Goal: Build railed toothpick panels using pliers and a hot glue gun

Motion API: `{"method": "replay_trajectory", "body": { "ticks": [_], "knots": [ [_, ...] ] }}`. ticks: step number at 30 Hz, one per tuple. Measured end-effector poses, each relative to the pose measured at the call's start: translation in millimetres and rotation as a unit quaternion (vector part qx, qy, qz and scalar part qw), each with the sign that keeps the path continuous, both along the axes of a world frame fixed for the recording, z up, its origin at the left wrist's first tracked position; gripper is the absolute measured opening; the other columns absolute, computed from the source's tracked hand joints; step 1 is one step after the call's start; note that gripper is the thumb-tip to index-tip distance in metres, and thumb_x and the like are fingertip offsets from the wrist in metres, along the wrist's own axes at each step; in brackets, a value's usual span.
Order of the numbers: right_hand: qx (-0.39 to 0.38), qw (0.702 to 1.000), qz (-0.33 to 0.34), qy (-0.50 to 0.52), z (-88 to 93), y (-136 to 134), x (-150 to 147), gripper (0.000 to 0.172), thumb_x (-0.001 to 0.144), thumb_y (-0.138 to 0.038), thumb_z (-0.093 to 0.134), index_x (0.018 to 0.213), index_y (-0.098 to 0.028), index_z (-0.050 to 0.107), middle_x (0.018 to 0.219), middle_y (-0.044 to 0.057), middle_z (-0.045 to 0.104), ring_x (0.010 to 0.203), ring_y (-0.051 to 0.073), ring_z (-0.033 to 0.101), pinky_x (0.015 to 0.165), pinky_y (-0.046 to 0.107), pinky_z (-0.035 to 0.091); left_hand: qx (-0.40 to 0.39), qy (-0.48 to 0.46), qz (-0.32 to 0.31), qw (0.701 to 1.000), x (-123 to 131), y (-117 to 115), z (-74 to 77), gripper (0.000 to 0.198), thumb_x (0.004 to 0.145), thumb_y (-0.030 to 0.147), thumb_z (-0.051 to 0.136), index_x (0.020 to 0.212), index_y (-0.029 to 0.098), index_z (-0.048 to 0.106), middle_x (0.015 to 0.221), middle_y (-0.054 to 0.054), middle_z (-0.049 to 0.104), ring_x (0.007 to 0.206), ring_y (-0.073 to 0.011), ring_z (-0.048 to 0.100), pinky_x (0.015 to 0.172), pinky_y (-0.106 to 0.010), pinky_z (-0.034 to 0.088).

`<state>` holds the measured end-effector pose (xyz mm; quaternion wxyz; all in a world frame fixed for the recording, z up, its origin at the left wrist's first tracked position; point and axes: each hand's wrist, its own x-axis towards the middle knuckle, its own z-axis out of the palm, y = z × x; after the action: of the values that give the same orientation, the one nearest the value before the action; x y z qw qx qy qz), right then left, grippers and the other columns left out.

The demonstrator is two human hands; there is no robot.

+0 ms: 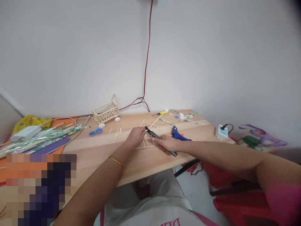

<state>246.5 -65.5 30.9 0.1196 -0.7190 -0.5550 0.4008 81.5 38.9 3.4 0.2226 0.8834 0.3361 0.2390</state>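
Observation:
My left hand [137,136] is closed in a pinch around the near end of a thin wooden stick [157,120], which slants up and away to the right. My right hand [169,142] grips a long black tool [152,133] that looks like a cutter; its tip meets the stick beside my left fingertips. Under and between my hands lies a small ladder-like frame of sticks [146,143], partly hidden. Another few joined sticks [150,124] lie just beyond. A blue glue gun [175,133] rests right of my right hand.
A cart-like stick model [107,112] stands at the back, near blue caps [95,132] and short cut sticks [118,134]. Bundled sticks [51,135] lie left. A yellow-handled tool [162,112] lies at the back; a white power adapter [221,131] sits right. Red stools [240,204] stand below.

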Motion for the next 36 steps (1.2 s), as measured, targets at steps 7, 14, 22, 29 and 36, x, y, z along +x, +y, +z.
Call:
{"method": "replay_trajectory", "body": {
  "ticks": [7,14,22,29,36],
  "knots": [
    [0.001,0.999,0.016,0.037,4.1,-0.2,-1.1,0.061,0.083,-0.073,0.032,0.055,-0.020,0.039,0.040,-0.004,0.039,0.034,0.009,0.042,0.034,0.021,0.036,0.016,0.008,-0.012,1.000,-0.2,1.0,-0.6,0.022,0.084,0.015,0.044,0.069,0.017,0.061,0.074,-0.006,0.066,0.071,-0.0174,0.058,0.066,-0.025,0.039],
    [-0.005,0.998,0.049,0.031,8.0,4.9,-4.3,0.067,0.078,-0.079,0.032,0.055,-0.018,0.046,0.049,0.001,0.051,0.041,0.011,0.050,0.042,0.023,0.041,0.035,0.011,-0.003,0.999,-1.4,4.4,-1.9,0.023,0.086,0.016,0.044,0.074,0.016,0.064,0.077,-0.007,0.069,0.073,-0.0185,0.060,0.068,-0.026,0.041],
    [0.047,0.998,0.031,-0.029,5.5,13.2,-4.3,0.061,0.082,-0.070,0.042,0.050,-0.018,0.047,0.045,0.000,0.048,0.045,0.012,0.046,0.051,0.025,0.036,0.055,0.016,0.008,0.998,0.5,9.3,-6.9,0.023,0.088,0.015,0.043,0.086,0.014,0.065,0.091,-0.012,0.070,0.084,-0.0212,0.061,0.078,-0.030,0.043],
    [0.025,0.999,0.016,0.039,1.3,3.1,-10.2,0.052,0.089,-0.058,0.037,0.056,-0.018,0.045,0.045,-0.003,0.045,0.040,0.009,0.043,0.044,0.023,0.037,0.055,0.012,-0.024,0.998,0.8,11.8,-9.6,0.023,0.088,0.017,0.043,0.082,0.015,0.065,0.084,-0.009,0.069,0.079,-0.0197,0.061,0.074,-0.028,0.043],
    [0.023,0.998,0.012,0.051,-6.6,3.7,-3.8,0.053,0.086,-0.061,0.040,0.058,-0.017,0.047,0.046,-0.002,0.046,0.040,0.009,0.043,0.042,0.022,0.036,0.044,-0.009,-0.039,0.998,-0.7,14.2,-12.0,0.023,0.088,0.017,0.042,0.081,0.016,0.065,0.083,-0.009,0.069,0.079,-0.0196,0.061,0.074,-0.029,0.044]
  ]
}}
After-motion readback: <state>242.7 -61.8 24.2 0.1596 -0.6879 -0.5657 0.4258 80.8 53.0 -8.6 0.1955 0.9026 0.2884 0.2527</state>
